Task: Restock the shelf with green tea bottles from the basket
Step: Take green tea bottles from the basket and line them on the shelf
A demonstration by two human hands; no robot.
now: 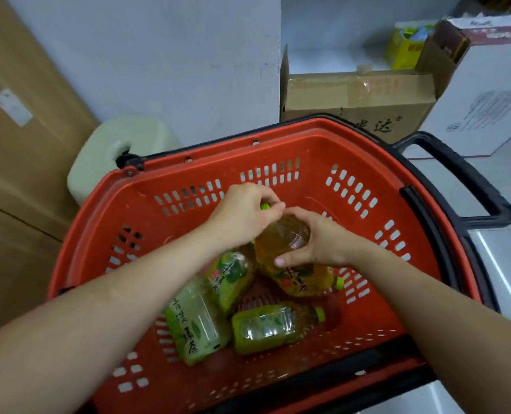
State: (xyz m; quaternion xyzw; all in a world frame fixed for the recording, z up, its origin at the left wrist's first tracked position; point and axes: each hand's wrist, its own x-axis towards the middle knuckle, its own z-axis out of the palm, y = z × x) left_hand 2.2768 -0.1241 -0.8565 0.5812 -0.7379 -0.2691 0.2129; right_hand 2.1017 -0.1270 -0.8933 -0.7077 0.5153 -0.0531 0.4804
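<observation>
A red plastic basket (278,138) holds several green tea bottles with green caps and green labels. My left hand (242,213) is closed around the capped top of one bottle (233,273), which leans up from the basket floor. My right hand (323,240) grips the base of an amber-filled bottle (281,237) whose cap points down to the right. Two more bottles lie flat on the basket floor, one (197,321) at the left and one (275,327) in the middle. No shelf is in view.
The basket has black handles (469,177) on its right side. A brown cardboard box (358,97) and a white box (487,109) stand behind it. A pale plastic container (105,156) sits by the wall at the left, next to large cardboard (18,144).
</observation>
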